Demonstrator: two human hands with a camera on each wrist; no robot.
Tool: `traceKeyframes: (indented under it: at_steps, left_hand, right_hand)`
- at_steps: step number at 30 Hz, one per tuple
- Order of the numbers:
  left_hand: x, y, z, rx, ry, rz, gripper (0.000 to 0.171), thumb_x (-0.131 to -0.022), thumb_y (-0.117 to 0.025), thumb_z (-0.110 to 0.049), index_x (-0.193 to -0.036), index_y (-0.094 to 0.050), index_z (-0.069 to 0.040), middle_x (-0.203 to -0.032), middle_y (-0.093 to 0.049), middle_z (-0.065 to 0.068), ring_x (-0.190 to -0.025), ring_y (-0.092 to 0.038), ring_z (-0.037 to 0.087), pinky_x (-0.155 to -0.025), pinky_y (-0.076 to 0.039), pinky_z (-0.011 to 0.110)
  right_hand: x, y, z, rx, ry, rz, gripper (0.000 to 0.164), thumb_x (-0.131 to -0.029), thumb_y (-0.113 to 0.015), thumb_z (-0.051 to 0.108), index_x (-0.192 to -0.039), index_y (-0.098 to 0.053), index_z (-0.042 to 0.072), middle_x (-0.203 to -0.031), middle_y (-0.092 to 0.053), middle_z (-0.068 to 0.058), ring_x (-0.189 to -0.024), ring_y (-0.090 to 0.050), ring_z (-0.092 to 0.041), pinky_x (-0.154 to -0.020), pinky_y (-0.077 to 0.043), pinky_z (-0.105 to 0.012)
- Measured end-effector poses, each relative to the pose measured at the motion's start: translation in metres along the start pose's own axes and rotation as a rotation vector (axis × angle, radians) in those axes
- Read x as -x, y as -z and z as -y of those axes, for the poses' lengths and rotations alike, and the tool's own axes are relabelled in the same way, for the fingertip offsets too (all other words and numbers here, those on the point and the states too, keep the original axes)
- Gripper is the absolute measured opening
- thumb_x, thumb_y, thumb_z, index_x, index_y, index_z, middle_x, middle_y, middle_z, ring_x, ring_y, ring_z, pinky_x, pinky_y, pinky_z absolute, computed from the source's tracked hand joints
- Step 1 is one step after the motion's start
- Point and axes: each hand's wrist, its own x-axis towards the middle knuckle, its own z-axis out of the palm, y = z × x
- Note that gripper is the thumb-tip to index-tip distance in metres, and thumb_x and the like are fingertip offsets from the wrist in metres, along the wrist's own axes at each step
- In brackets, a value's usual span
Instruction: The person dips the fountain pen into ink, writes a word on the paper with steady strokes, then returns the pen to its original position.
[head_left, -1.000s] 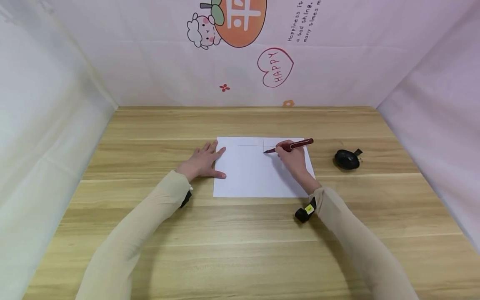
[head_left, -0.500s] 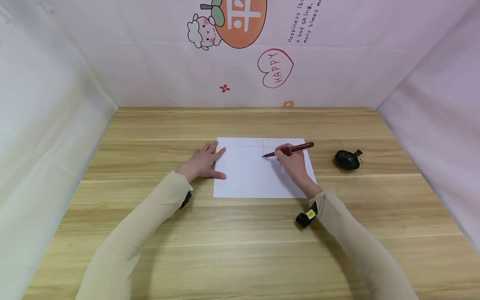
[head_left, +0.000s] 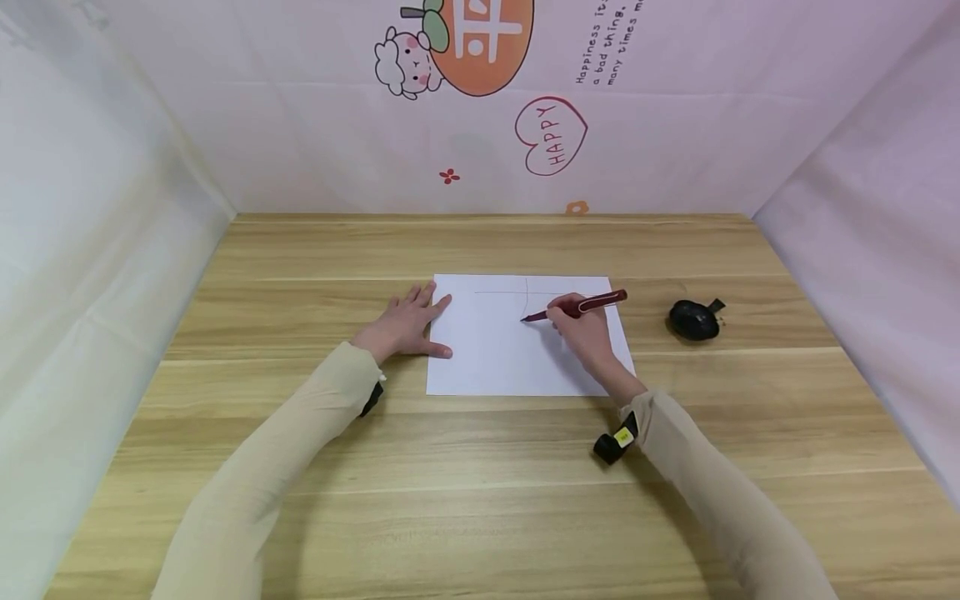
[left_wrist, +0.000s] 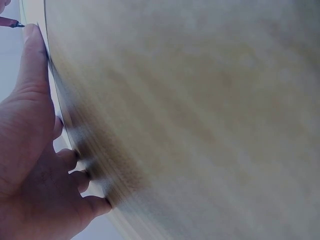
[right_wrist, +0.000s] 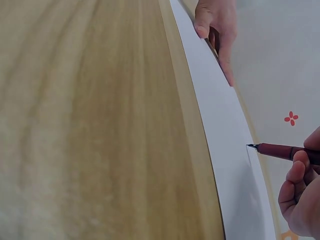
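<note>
A white sheet of paper [head_left: 480, 367] lies on the table, with a thin horizontal line and a downward stroke crossing it near its top. In my right hand [head_left: 587, 333] I pinch a dark red fountain pen [head_left: 600, 301], its nib touching the paper at the lower end of the stroke. The right wrist view shows the metal nib and the dark red barrel of the pen [right_wrist: 275, 150] against the paper [right_wrist: 220, 125]. My left hand [head_left: 405, 325] rests with spread fingers over the sheet's left edge, thumb and fingertips on the paper.
A black, rounded object [head_left: 693, 320] with a small tab sits on the wooden table [head_left: 450, 500] to the right of the paper. White fabric [head_left: 315, 133] with printed cartoons hangs behind the table, and plain white fabric flanks both sides.
My right hand and the pen have moved down the paper and slightly left, and the downward stroke has grown longer, curving left. My left hand has stayed in place.
</note>
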Motion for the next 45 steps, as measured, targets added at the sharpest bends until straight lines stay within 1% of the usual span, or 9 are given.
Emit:
traceKeyframes:
  at_steps: [8,18,23,25,28,34,38,45]
  left_hand:
    - [0.001,0.0,-0.001,0.006,0.011,0.007,0.098,-0.08,-0.06,-0.061,-0.152,-0.009,-0.02,-0.159,0.007,0.014,-0.146,0.003,0.037,-0.115,-0.007,0.06]
    - [0.0,0.001,0.0,0.017,0.002,0.001,0.098,-0.08,-0.061,-0.06,-0.152,-0.009,-0.019,-0.158,0.007,0.015,-0.146,0.003,0.038,-0.115,-0.008,0.061]
    - [0.0,0.001,0.001,0.023,0.002,0.01,0.098,-0.08,-0.06,-0.06,-0.152,-0.008,-0.02,-0.158,0.008,0.015,-0.146,0.004,0.038,-0.114,-0.007,0.062]
    - [-0.001,0.001,0.001,0.02,-0.001,0.011,0.098,-0.08,-0.06,-0.06,-0.152,-0.008,-0.019,-0.158,0.009,0.015,-0.146,0.004,0.038,-0.114,-0.007,0.062]
    - [-0.001,0.001,0.001,0.016,-0.003,0.013,0.098,-0.08,-0.06,-0.061,-0.152,-0.008,-0.019,-0.158,0.008,0.015,-0.146,0.004,0.039,-0.114,-0.008,0.063]
    - [-0.002,0.001,0.001,0.009,-0.004,0.013,0.098,-0.08,-0.06,-0.061,-0.152,-0.008,-0.019,-0.158,0.008,0.015,-0.146,0.003,0.039,-0.113,-0.009,0.063]
    - [-0.001,0.001,0.001,0.017,-0.001,0.014,0.098,-0.08,-0.06,-0.061,-0.152,-0.008,-0.02,-0.158,0.008,0.015,-0.146,0.003,0.038,-0.114,-0.008,0.062]
    - [-0.002,0.001,0.001,0.021,-0.004,0.012,0.097,-0.08,-0.06,-0.06,-0.152,-0.008,-0.02,-0.158,0.008,0.015,-0.146,0.004,0.038,-0.114,-0.008,0.063]
  right_hand:
    - [0.005,-0.001,0.001,-0.019,0.004,0.015,0.02,-0.083,-0.061,0.012,-0.096,-0.066,-0.002,-0.066,-0.057,0.004,-0.057,-0.051,-0.004,-0.051,-0.038,-0.017]
    - [0.009,-0.002,-0.001,-0.016,0.047,0.005,0.013,-0.08,-0.06,0.012,-0.088,-0.066,0.004,-0.061,-0.056,0.006,-0.055,-0.05,-0.006,-0.048,-0.036,-0.019]
    - [0.01,-0.001,-0.002,0.001,0.014,0.029,0.014,-0.083,-0.059,0.016,-0.091,-0.066,0.006,-0.068,-0.058,0.002,-0.059,-0.05,-0.008,-0.052,-0.037,-0.02]
    - [0.012,-0.001,-0.002,0.001,0.0,0.041,0.017,-0.084,-0.059,0.016,-0.094,-0.066,0.005,-0.07,-0.059,0.0,-0.061,-0.051,-0.008,-0.053,-0.038,-0.02]
    - [0.014,-0.001,-0.002,-0.005,-0.01,0.05,0.018,-0.084,-0.061,0.016,-0.095,-0.066,0.003,-0.069,-0.058,0.001,-0.061,-0.052,-0.007,-0.053,-0.038,-0.02]
    - [0.018,-0.001,-0.003,-0.01,-0.002,0.05,0.016,-0.083,-0.062,0.016,-0.092,-0.066,0.004,-0.064,-0.056,0.006,-0.058,-0.051,-0.006,-0.05,-0.037,-0.019]
    - [0.02,-0.001,-0.002,-0.001,-0.006,0.054,0.016,-0.084,-0.062,0.017,-0.093,-0.066,0.004,-0.065,-0.057,0.005,-0.059,-0.051,-0.007,-0.05,-0.038,-0.019]
    - [0.025,-0.001,0.0,-0.012,-0.019,0.068,0.016,-0.084,-0.062,0.016,-0.093,-0.066,0.004,-0.069,-0.058,-0.002,-0.06,-0.051,-0.008,-0.052,-0.038,-0.019]
